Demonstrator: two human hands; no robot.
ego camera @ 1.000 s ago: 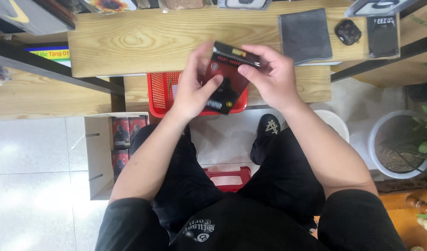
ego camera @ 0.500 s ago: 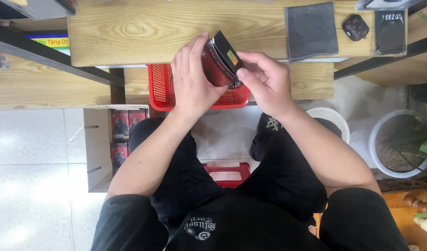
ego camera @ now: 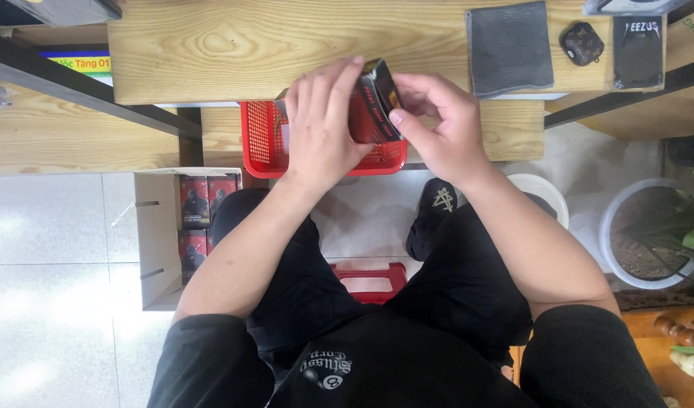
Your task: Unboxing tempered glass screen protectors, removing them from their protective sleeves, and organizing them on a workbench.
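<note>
Gripping small box (ego camera: 377, 102), left hand (ego camera: 324, 128), right hand (ego camera: 437, 125)

Even, bright daylight-like illumination is seen throughout the overhead view. Glare is reflected off the white floor tiles (ego camera: 52, 302) at lower left, where detail is washed out. Only soft, faint shadows are cast beneath the wooden bench (ego camera: 211, 45). Slight motion blur is noted on the left hand (ego camera: 324, 128); mild wide-angle distortion is visible at the edges.

box face (ego camera: 375, 106) behind left hand (ego camera: 324, 128)
</note>
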